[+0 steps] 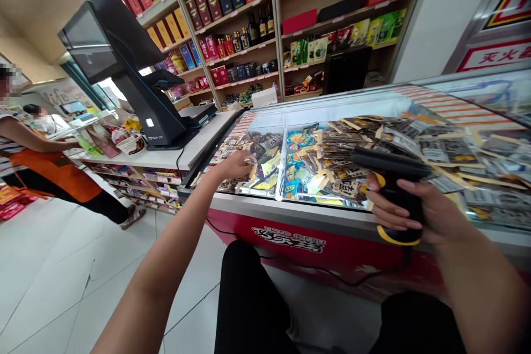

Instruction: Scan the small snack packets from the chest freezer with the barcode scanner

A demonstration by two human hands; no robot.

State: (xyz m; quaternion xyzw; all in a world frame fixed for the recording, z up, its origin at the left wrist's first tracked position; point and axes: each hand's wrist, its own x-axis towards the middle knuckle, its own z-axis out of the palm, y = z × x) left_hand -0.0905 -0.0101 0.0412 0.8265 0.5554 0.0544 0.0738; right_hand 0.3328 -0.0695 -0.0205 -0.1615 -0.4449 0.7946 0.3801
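My right hand is wrapped round the handle of a black and yellow barcode scanner, held over the front edge of a chest freezer. A dark cable hangs from the scanner's handle. Over the freezer's left compartment is my left hand, fingers loosely stretched, with nothing visible in them. Wrapped ice creams lie close around and below it; whether the fingers touch them I cannot tell. A white wire divider separates these from more packs piled in the middle.
Left of the freezer, a checkout counter carries a black till with a screen and a basket of goods. Shelves of boxes and bottles line the back wall. A person in an orange apron stands at far left.
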